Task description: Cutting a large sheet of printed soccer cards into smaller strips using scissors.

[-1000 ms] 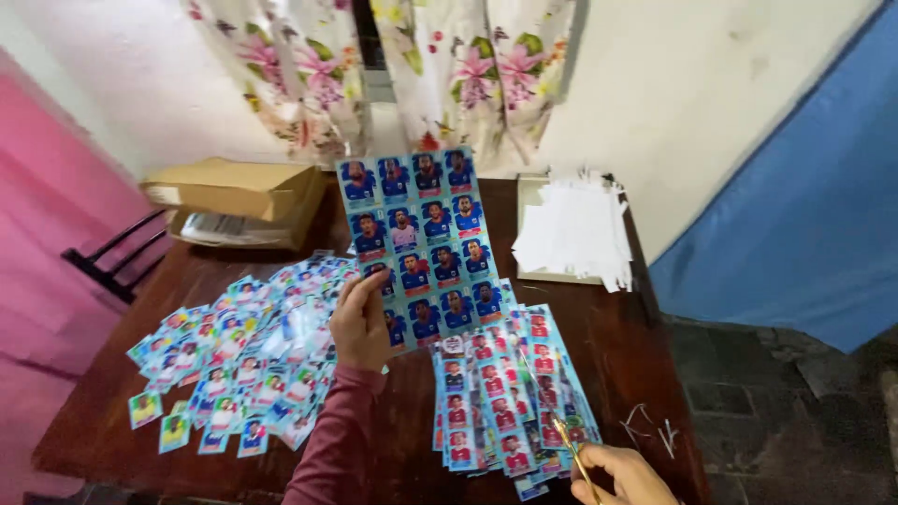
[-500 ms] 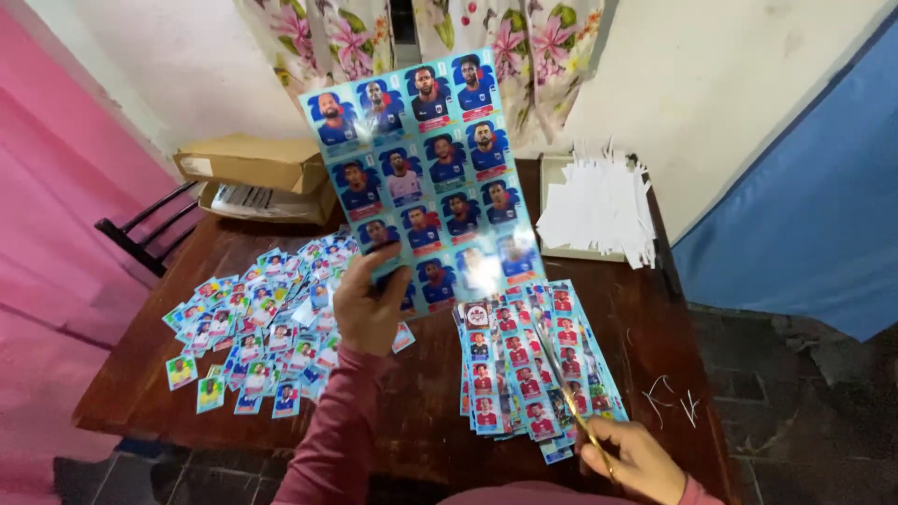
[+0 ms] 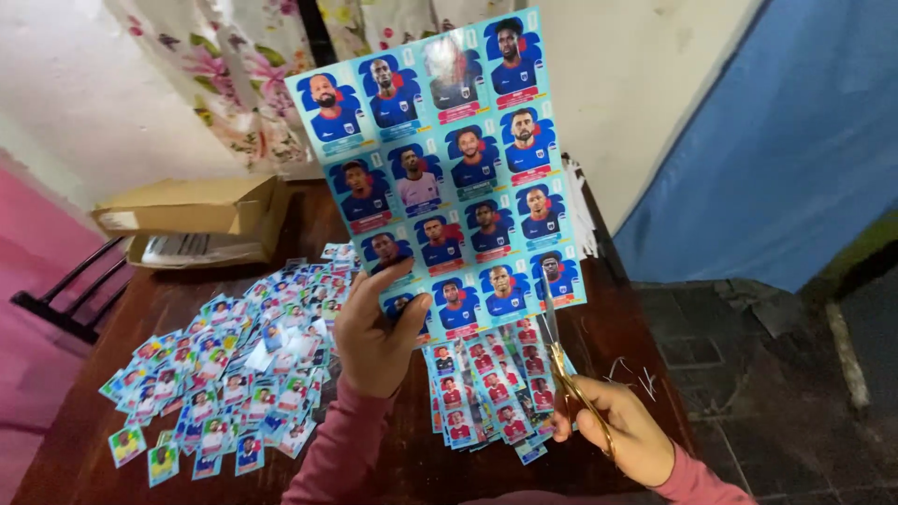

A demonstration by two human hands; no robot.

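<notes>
My left hand (image 3: 374, 337) holds up a large blue sheet of player stickers (image 3: 449, 159) by its lower left corner, tilted upright in front of me. My right hand (image 3: 622, 430) grips a pair of gold-handled scissors (image 3: 561, 351), whose blades point up at the sheet's bottom right edge. Under the sheet, strips of red and blue stickers (image 3: 486, 393) lie in a fanned stack on the dark wooden table (image 3: 617, 327). To the left spreads a heap of cut single stickers (image 3: 234, 365).
Cardboard boxes (image 3: 196, 220) are stacked at the table's back left. White paper trimmings (image 3: 580, 206) show behind the sheet. Thin paper offcuts (image 3: 636, 379) lie near the right edge. A floral curtain (image 3: 234, 84) hangs behind, a blue wall (image 3: 776, 140) stands right, and a pink surface (image 3: 47, 281) is left.
The sheet has been lifted off the table and raised closer to me. My right hand with the scissors has come up to the sheet's lower right edge.
</notes>
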